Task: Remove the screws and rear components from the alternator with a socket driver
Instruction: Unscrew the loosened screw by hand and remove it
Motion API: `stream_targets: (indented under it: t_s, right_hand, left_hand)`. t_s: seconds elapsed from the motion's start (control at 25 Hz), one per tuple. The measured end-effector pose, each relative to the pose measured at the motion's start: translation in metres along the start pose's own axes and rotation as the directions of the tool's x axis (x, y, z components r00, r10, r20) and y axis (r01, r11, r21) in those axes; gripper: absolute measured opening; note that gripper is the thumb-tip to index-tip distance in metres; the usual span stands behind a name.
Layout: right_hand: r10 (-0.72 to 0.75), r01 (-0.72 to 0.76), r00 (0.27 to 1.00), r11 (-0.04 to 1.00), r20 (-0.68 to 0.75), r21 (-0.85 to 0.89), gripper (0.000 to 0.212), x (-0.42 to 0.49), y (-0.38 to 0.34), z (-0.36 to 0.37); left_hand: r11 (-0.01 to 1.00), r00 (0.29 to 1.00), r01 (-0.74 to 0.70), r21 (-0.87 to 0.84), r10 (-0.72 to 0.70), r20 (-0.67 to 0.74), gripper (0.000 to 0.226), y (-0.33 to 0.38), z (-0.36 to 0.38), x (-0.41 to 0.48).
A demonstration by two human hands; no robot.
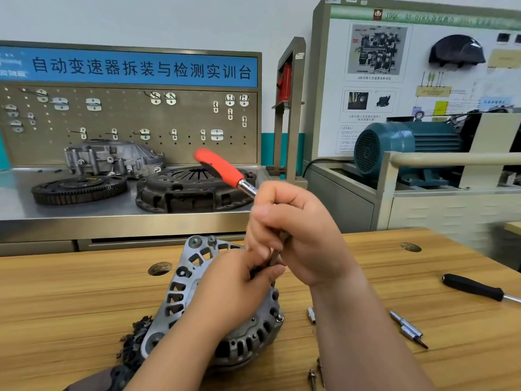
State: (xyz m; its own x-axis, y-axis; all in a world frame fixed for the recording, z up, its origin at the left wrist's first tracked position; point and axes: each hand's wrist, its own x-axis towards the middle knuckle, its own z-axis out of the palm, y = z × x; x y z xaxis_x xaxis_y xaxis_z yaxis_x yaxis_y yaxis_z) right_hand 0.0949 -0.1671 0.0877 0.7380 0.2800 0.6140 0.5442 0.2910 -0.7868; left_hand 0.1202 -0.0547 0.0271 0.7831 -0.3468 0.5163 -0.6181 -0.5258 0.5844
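While my right hand (296,235) grips the red-handled socket driver (221,168) above the alternator (194,258), my left hand (234,289) pinches its tip; the blue sign (135,67) reads 自动变速器拆装与检测实训台.

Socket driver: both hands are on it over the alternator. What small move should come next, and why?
Probably guide the tip down onto the alternator: the right hand grips the tilted socket driver by its shaft, and the left hand pinches its lower end; the tip itself is hidden.

Red-handled socket driver (219,168), grey alternator (180,283)
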Motion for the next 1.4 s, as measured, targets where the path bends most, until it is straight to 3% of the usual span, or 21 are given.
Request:
stream_targets:
  t_s: [0.08, 0.16, 0.2, 0.24, 0.32, 0.4, 0.48, 0.52, 0.6, 0.68, 0.76, 0.84, 0.92, 1.0, 1.04, 1.12, 1.16, 1.24, 1.28, 1.32, 1.4]
  right_hand:
    - [-0.129, 0.032, 0.939, 0.955, -0.319, -0.294, 0.028, 0.001, 0.008, 0.003]
    - [-0.369, -0.002, 0.752, 0.827, -0.547, -0.562, 0.033, 0.002, 0.015, 0.009]
    - [-0.401, -0.029, 0.704, 0.808, -0.586, -0.588, 0.035, 0.003, 0.016, 0.01]
    - [-0.375, -0.029, 0.712, 0.829, -0.594, -0.558, 0.036, 0.004, 0.017, 0.008]
    - [-0.196, 0.041, 0.854, 0.949, -0.481, -0.314, 0.03, 0.004, 0.012, 0.003]
    - [-0.035, 0.041, 0.986, 0.999, -0.162, 0.034, 0.024, 0.002, 0.003, -0.003]
    - [-0.001, -0.006, 0.998, 0.993, 0.058, 0.12, 0.02, 0.0, 0.0, -0.002]
    - [-0.007, 0.005, 0.999, 0.999, 0.038, 0.042, 0.022, 0.0, 0.003, 0.001]
    - [-0.12, 0.056, 0.965, 0.964, -0.233, -0.261, 0.028, 0.002, 0.012, 0.008]
    - [-0.361, 0.074, 0.793, 0.857, -0.491, -0.511, 0.032, 0.003, 0.019, 0.015]
    - [-0.391, 0.057, 0.697, 0.866, -0.601, -0.498, 0.031, 0.005, 0.022, 0.016]
    - [-0.214, 0.083, 0.804, 0.964, -0.554, -0.252, 0.028, 0.005, 0.017, 0.01]
    - [-0.03, 0.047, 0.961, 0.998, -0.274, 0.053, 0.026, 0.004, 0.008, 0.001]
    - [0.017, -0.012, 0.999, 0.99, -0.031, 0.144, 0.022, 0.003, 0.001, -0.005]
    - [0.017, -0.013, 0.999, 0.993, -0.028, 0.119, 0.022, 0.003, 0.002, -0.006]
    - [-0.047, 0.029, 0.961, 0.997, -0.274, -0.069, 0.026, 0.005, 0.01, -0.003]
    - [-0.156, 0.065, 0.891, 0.973, -0.426, -0.222, 0.028, 0.005, 0.014, 0.0]
    - [-0.316, 0.08, 0.757, 0.913, -0.572, -0.4, 0.031, 0.005, 0.018, 0.007]
    - [-0.297, 0.081, 0.755, 0.927, -0.585, -0.366, 0.032, 0.006, 0.019, 0.007]
    - [-0.221, 0.084, 0.805, 0.961, -0.55, -0.264, 0.032, 0.005, 0.016, 0.006]
    - [-0.028, 0.032, 0.955, 0.999, -0.296, 0.011, 0.03, 0.004, 0.008, 0.0]
  left_hand:
    - [1.0, 1.0, 0.009, -0.015, -0.009, 0.017, 0.02, 0.003, 0.001, 0.001]
    - [0.999, 1.0, 0.014, -0.046, -0.015, -0.002, 0.016, 0.003, 0.002, 0.002]
    - [0.999, 1.0, 0.008, -0.051, -0.009, -0.003, 0.015, 0.003, 0.003, 0.002]
    - [0.999, 1.0, 0.006, -0.048, -0.006, 0.006, 0.015, 0.003, 0.002, 0.001]
    - [0.999, 1.0, 0.002, -0.039, -0.002, 0.023, 0.018, 0.003, 0.001, 0.001]
    - [1.0, 1.0, -0.009, -0.026, 0.01, 0.023, 0.029, 0.001, -0.001, 0.0]
    - [1.0, 1.0, -0.005, -0.013, 0.005, 0.006, 0.029, 0.0, -0.002, -0.001]
    - [1.0, 1.0, -0.001, -0.01, 0.001, 0.005, 0.027, 0.001, -0.002, -0.002]
    - [1.0, 1.0, 0.01, -0.019, -0.009, 0.02, 0.034, 0.006, -0.002, -0.001]
    - [1.0, 0.999, 0.024, -0.013, -0.023, 0.027, 0.051, 0.011, -0.004, -0.001]
    - [1.0, 0.999, 0.006, -0.013, -0.005, 0.033, 0.042, 0.009, -0.003, -0.001]
    - [0.999, 0.999, 0.009, -0.038, -0.008, 0.039, 0.02, 0.005, -0.001, 0.0]
    - [0.999, 0.999, -0.004, -0.037, 0.005, 0.047, 0.022, 0.001, -0.001, 0.0]
    - [1.0, 0.999, -0.016, -0.01, 0.017, 0.051, 0.03, 0.001, -0.001, 0.001]
    - [1.0, 0.999, -0.011, -0.002, 0.011, 0.042, 0.031, 0.001, -0.001, 0.001]
    - [1.0, 0.999, 0.011, -0.019, -0.01, 0.034, 0.022, 0.001, 0.0, 0.002]
    - [0.999, 0.999, 0.019, -0.029, -0.018, 0.031, 0.016, 0.001, 0.001, 0.003]
    - [0.999, 1.0, 0.012, -0.046, -0.011, 0.019, 0.015, 0.001, 0.002, 0.003]
    - [0.999, 1.0, 0.005, -0.048, -0.005, 0.01, 0.014, 0.001, 0.003, 0.002]
    - [0.999, 1.0, 0.002, -0.05, -0.002, 0.003, 0.013, 0.0, 0.002, 0.002]
    - [0.999, 1.0, -0.004, -0.042, 0.005, 0.012, 0.016, -0.001, 0.001, 0.001]
